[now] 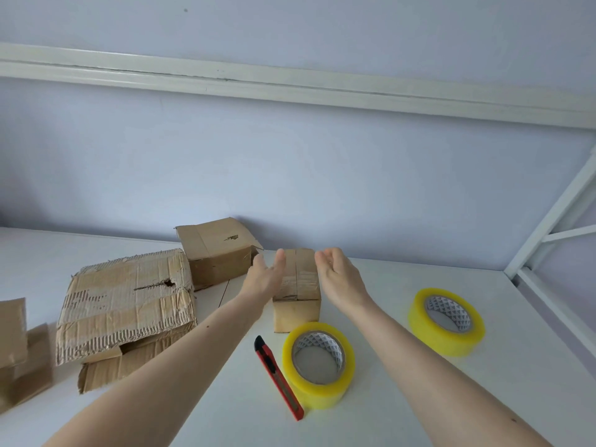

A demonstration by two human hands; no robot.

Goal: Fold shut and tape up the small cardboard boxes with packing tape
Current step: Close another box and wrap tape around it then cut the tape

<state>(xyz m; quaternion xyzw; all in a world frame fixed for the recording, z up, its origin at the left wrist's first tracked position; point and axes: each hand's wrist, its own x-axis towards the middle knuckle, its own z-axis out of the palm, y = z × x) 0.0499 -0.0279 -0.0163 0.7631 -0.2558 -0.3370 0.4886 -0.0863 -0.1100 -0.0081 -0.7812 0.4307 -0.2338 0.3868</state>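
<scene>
Two hands flank a small cardboard box (296,290) on a white desk (419,398).

The left hand (263,277) and right hand (338,279), each grip spread and holding nothing, bracket the closed box near the wall. Two yellow tape rolls (317,366) (446,321) and one red utility knife (279,379) lie nearer the front edge; worn cartons (125,301) crowd the left, bare desk lies right.
</scene>
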